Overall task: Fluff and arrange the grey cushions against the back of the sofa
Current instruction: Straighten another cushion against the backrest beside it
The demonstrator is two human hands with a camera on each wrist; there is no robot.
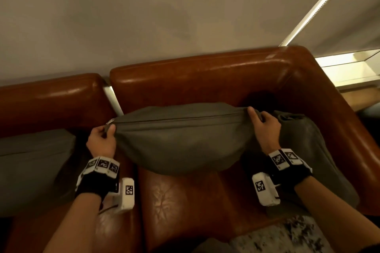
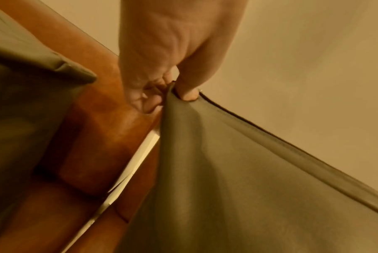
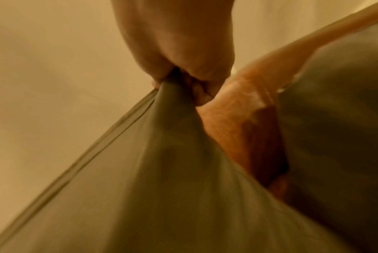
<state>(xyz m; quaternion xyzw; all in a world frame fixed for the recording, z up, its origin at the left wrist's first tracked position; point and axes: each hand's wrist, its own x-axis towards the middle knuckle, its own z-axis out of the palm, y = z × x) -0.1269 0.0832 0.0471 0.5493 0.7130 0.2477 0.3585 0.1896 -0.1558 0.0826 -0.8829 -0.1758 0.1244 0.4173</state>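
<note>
A grey cushion (image 1: 181, 139) hangs lifted above the brown leather sofa seat (image 1: 178, 201), its zip seam uppermost and its belly sagging. My left hand (image 1: 103, 137) pinches its left top corner; in the left wrist view the cushion (image 2: 238, 179) hangs from the thumb and fingers of that hand (image 2: 173, 89). My right hand (image 1: 262, 124) grips the right top corner, the fabric (image 3: 162, 154) bunched in that hand's fist (image 3: 183, 80). A second grey cushion (image 1: 308, 150) leans in the sofa's right corner. A third grey cushion (image 1: 33, 166) lies on the left seat.
The sofa back (image 1: 195, 80) runs along a plain wall (image 1: 144, 16). A pale gap (image 1: 113, 96) splits the two sofa sections. The right armrest (image 1: 339, 113) bounds the corner. A speckled rug (image 1: 287, 236) lies at the lower right, a lit ledge (image 1: 349, 68) beyond the armrest.
</note>
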